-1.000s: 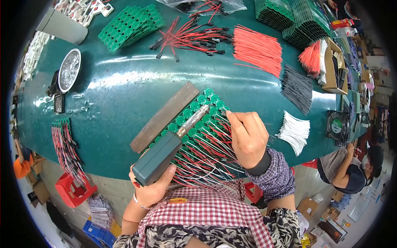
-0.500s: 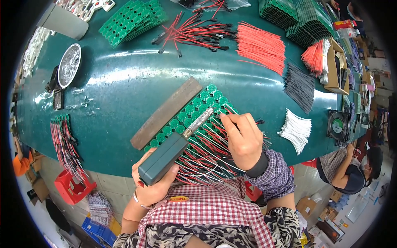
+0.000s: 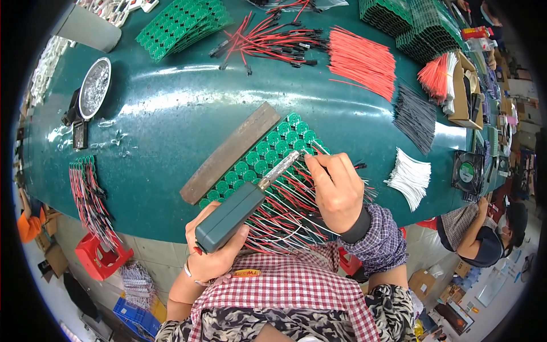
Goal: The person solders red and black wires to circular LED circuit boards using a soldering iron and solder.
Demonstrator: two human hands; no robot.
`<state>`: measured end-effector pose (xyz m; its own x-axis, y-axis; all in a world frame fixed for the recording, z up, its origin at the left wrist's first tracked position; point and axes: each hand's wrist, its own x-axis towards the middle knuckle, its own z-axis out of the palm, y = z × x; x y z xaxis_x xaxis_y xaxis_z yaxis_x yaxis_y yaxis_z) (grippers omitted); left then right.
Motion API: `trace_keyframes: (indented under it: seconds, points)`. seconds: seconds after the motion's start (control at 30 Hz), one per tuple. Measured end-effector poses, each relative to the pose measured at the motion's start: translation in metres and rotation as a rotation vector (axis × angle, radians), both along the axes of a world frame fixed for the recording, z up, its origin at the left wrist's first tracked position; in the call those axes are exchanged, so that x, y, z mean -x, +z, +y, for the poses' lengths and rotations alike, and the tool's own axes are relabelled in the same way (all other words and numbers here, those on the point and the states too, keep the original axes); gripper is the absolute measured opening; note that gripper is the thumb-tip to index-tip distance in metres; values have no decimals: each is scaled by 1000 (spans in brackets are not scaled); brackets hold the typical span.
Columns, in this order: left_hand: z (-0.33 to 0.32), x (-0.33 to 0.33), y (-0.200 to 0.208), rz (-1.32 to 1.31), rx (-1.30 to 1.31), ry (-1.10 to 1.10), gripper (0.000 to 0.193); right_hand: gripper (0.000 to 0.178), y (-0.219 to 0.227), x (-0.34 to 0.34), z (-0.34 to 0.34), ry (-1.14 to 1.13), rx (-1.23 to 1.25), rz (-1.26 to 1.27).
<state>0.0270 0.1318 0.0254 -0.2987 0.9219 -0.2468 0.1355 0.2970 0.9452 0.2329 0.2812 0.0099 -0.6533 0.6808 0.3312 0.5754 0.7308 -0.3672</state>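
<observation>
My left hand [image 3: 211, 259] is wrapped around the dark green body of a soldering gun [image 3: 231, 216]. Its metal tip points up and right, onto a panel of round green circuit boards [image 3: 241, 169]. Right beside that tip, my right hand [image 3: 341, 194] pinches a thin wire at one of the boards; the fingers partly hide the wire. Red, white and black wires [image 3: 288, 219] fan from the panel's near side toward my apron. Along the panel's far left edge lies a long brownish bar [image 3: 231, 153].
Beyond my hands lie red wires [image 3: 362, 62], black wires [image 3: 415, 118], white wires [image 3: 410, 178] and red-black connector leads [image 3: 273, 43]. Green board panels [image 3: 182, 25] are stacked at the back. A metal bowl [image 3: 95, 88] and a wired panel [image 3: 88, 188] are on the left.
The soldering gun and my left hand have shifted slightly right and up, bringing the tip nearer my right fingertips. My right hand keeps its pinch almost in place.
</observation>
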Motion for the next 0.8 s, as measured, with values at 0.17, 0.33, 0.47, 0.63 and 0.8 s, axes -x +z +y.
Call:
trace_keyframes:
  seconds: [0.17, 0.33, 0.47, 0.63, 0.8]
  points:
    - [1, 0, 3, 77, -7, -43, 19, 36, 0, 0, 0, -3, 5, -2]
    - [-2, -2, 2, -15, -24, 47, 21, 37, 2, 0, 0, -6, 22, -3]
    - [1, 0, 4, 32, -56, 15, 23, 38, 2, 0, 0, -4, 19, 1]
    - [-2, -1, 4, 23, -32, 36, 27, 38, 1, 0, 0, -8, 22, 5]
    - [-4, 0, 5, -7, -4, 64, 32, 39, 0, 0, -1, -18, 14, 14]
